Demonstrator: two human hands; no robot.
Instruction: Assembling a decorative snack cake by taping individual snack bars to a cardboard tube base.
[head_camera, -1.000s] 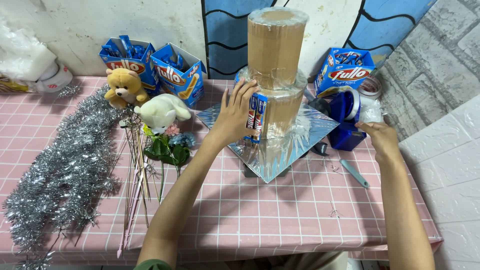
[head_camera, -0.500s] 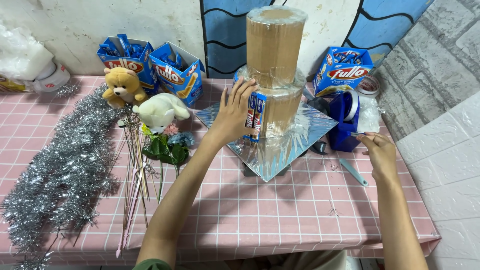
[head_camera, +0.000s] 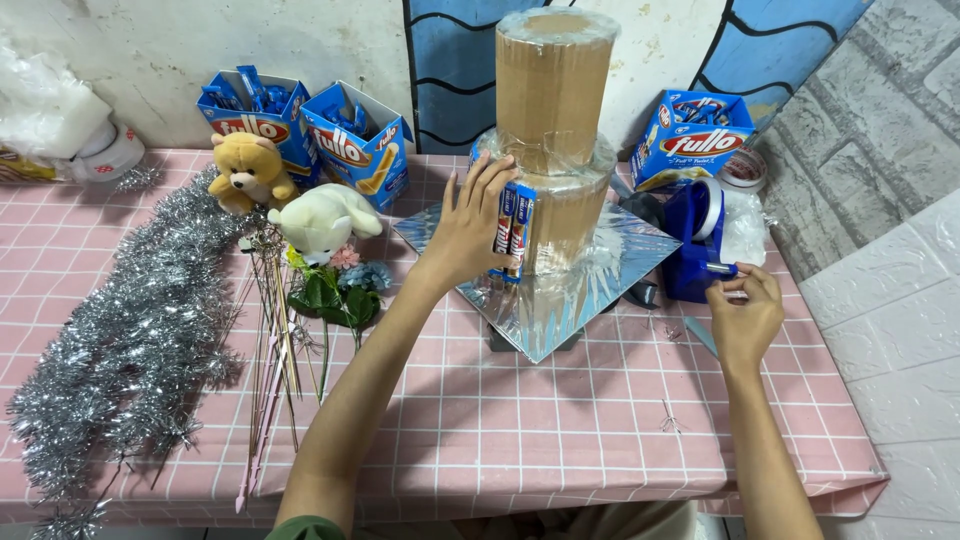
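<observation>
A two-tier cardboard tower (head_camera: 553, 130) wrapped in clear film stands on a silver square base (head_camera: 560, 290). My left hand (head_camera: 470, 225) presses two blue snack sticks (head_camera: 513, 230) upright against the lower tier. My right hand (head_camera: 745, 315) is at the blue tape dispenser (head_camera: 692, 240) to the right of the base, its fingers pinched at the dispenser's front end; the tape itself is too thin to make out.
Silver tinsel (head_camera: 130, 340) lies at the left. A tan teddy bear (head_camera: 247, 172), a white plush (head_camera: 320, 222), artificial flowers (head_camera: 335, 290) and thin sticks (head_camera: 270, 370) sit beside it. Blue snack boxes (head_camera: 345, 145) stand at the back, another box (head_camera: 695, 140) at the right.
My right hand has moved from the table's right edge in toward the tape dispenser. My left hand has stayed on the snack sticks.
</observation>
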